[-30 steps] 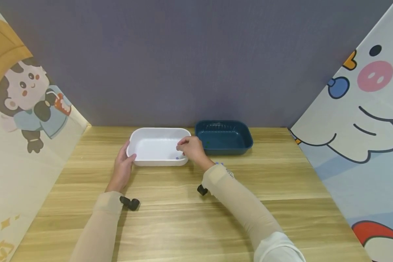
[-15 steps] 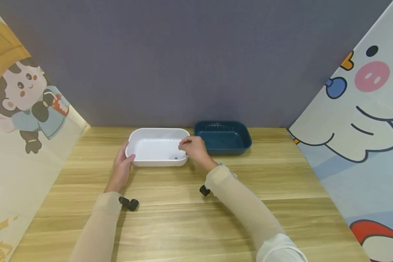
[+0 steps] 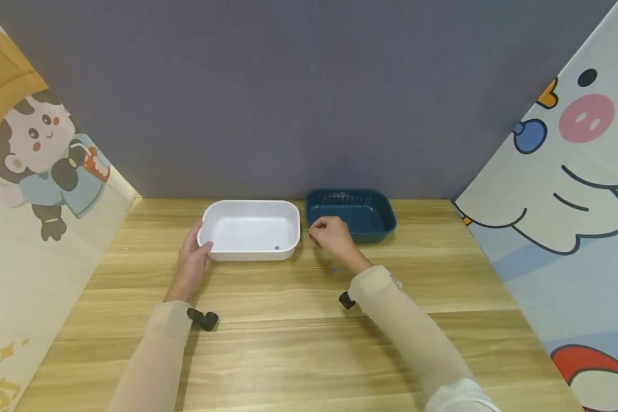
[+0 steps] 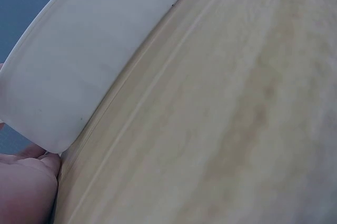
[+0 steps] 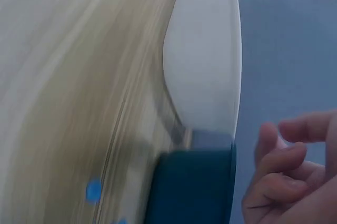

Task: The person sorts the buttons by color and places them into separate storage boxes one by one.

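At the left end of the white basin [image 3: 252, 257], my left hand [image 3: 189, 266] grips the wall, thumb over the rim and fingers along the outside. A small blue bead-like piece [image 3: 277, 248] lies inside near the front right corner. My right hand [image 3: 335, 236] is over the front left part of the dark teal basin [image 3: 376, 236]. In the right wrist view its fingers [image 5: 281, 187] are loosely bent, with a gap between thumb and index finger and nothing seen between them. Another small blue piece [image 3: 334, 270] lies on the table, below the right wrist.
The two basins stand side by side against the grey back panel [image 3: 298, 103], on a wood-grain table [image 3: 268, 349]. Printed side panels [image 3: 561, 229] rise left and right. In the right wrist view a second blue piece [image 5: 122, 221] shows at the lower edge.
My right hand has moved right and slightly toward me, from the white basin's right rim to the teal basin's front left corner. The left hand keeps its grip; the piece in the white basin stays.
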